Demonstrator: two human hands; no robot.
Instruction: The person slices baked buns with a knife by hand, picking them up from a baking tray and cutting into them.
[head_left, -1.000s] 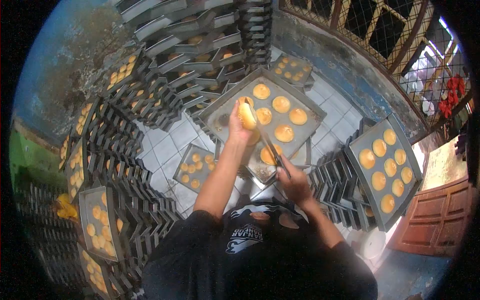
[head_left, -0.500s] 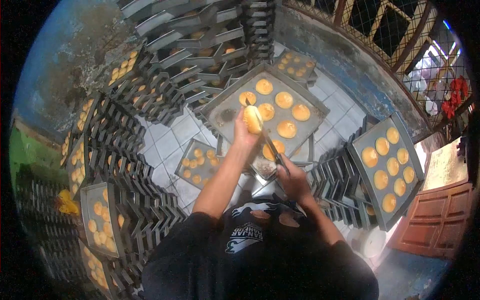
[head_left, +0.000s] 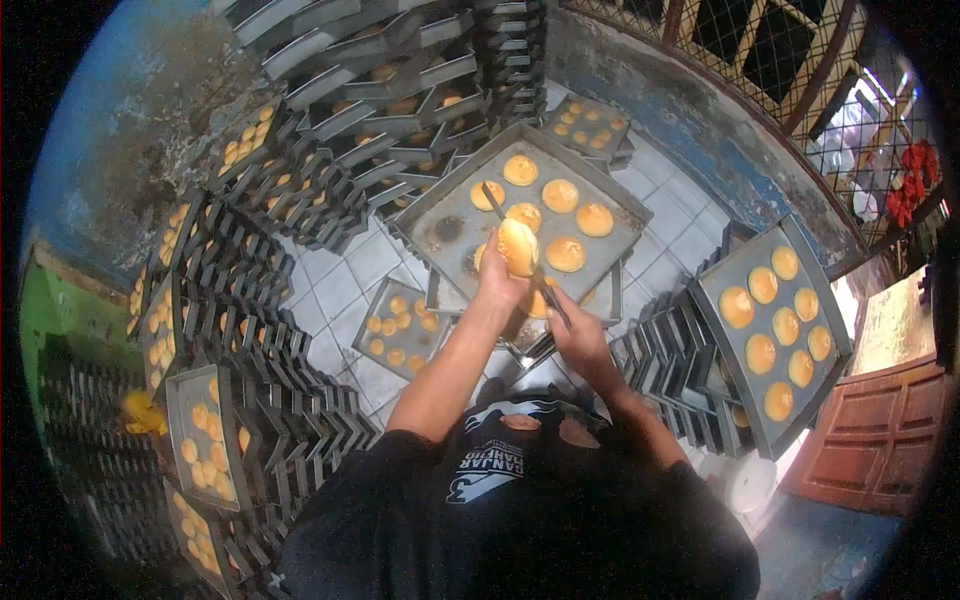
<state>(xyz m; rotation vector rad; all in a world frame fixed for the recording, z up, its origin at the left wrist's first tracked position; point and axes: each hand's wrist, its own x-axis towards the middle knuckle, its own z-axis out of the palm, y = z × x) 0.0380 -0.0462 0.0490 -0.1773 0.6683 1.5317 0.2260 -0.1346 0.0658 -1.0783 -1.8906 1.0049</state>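
Note:
My left hand [head_left: 498, 280] is closed around a golden round bun [head_left: 517, 246], holding it above a metal baking tray [head_left: 618, 212]. In my right hand [head_left: 584, 338] is a long knife [head_left: 554, 304], gripped by its dark handle. The blade runs along the bun, and its tip [head_left: 489, 194] shows past the far side. How deep the blade sits in the bun is hidden. Several more buns [head_left: 561, 196] lie on the tray below, with dark stains on its bare left part.
Stacked trays of buns [head_left: 205, 440] rise on the left, with more stacks [head_left: 400, 70] at the back. At the right, another stack carries a tilted tray [head_left: 760, 325]. A small tray of buns [head_left: 385, 350] lies on the tiled floor [head_left: 325, 275]. A white bucket [head_left: 748, 485] stands lower right.
My right hand has moved up with the knife, closer to the left hand. The bun has moved slightly right and down, turning its golden top more toward me.

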